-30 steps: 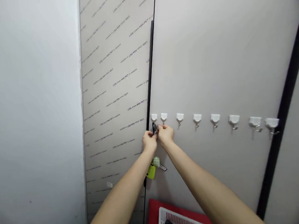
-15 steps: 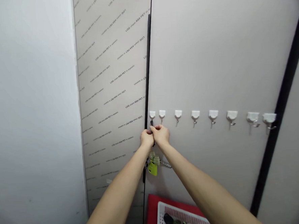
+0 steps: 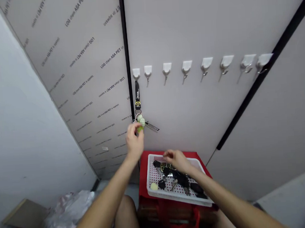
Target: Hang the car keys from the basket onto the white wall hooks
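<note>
A keychain with a black strap [image 3: 137,95] hangs from the leftmost white hook [image 3: 136,73] of a row of several wall hooks [image 3: 206,64]. At its lower end are a pale green charm [image 3: 141,121] and a key. My left hand [image 3: 134,141] is raised just under that charm, fingers curled and touching its bottom. My right hand [image 3: 176,160] reaches down into a white perforated basket [image 3: 178,195] holding several dark keychains [image 3: 182,179], fingers bent over them.
The basket rests on a red stool or crate [image 3: 144,162] against the grey panel wall. A crumpled plastic bag [image 3: 67,213] and a cardboard piece [image 3: 21,215] lie on the floor at the lower left. My knee shows below.
Both hands left the leftmost hook; the keychain now hangs there. The right hand dropped into the basket, the left hand lowered to the charm. The camera tilted downward.
</note>
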The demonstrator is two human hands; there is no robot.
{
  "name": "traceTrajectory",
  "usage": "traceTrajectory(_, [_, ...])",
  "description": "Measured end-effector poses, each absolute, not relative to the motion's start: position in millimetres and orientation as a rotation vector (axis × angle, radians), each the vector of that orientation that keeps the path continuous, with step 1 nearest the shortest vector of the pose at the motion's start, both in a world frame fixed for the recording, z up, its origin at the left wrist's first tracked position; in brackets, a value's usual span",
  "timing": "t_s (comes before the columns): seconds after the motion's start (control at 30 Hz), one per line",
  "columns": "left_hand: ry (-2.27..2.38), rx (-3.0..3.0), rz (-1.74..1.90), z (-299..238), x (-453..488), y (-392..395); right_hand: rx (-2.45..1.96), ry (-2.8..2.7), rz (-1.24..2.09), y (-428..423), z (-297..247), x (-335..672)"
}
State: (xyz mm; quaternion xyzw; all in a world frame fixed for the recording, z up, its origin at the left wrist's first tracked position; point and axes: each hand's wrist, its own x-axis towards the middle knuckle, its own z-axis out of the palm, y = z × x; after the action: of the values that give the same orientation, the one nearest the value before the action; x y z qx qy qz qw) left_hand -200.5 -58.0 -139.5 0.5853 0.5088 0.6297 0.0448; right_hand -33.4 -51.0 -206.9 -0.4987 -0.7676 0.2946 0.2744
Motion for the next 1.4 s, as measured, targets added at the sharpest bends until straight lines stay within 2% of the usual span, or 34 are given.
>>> traceTrajectory(0.1, [1.562, 1.983, 1.391, -192, -180, -78, -1.435, -2.181, 0.596, -67, -240, -16])
traceTrajectory(0.23, [1.663, 2.231, 0.758, -236, -162, -84, -1.547, -2.205, 0.376, -76, -251, -12])
traceTrajectory(0.33, [1.713, 2.397, 0.469, -242, -156, -82, -1.717, -2.18, 0.29, -77, -250, -13])
traceTrajectory(0.47, [1.643, 2.524, 0.286, -239, -148, -83, -1.798, -2.195, 0.296, -74, -249, -9])
traceTrajectory(0.63, [1.524, 2.545, 0.253, -242, -142, -87, -1.714, -2.219, 0.466, -72, -244, 5])
traceTrajectory(0.83, [1.488, 2.503, 0.237, -244, -143, -85, -1.888, -2.357, 0.392, -70, -228, 16])
traceTrajectory(1.0, [1.492, 2.456, 0.277, -242, -143, -88, -1.739, -2.429, 0.584, -68, -225, 18])
traceTrajectory(1.27, [1.242, 1.951, 0.968, -232, -131, -87, -1.313, -1.732, 1.218, -65, -209, 7])
traceTrajectory(1.4, [1.201, 1.675, 1.072, -233, -127, -77, -1.176, -1.455, 1.44, -69, -199, -1])
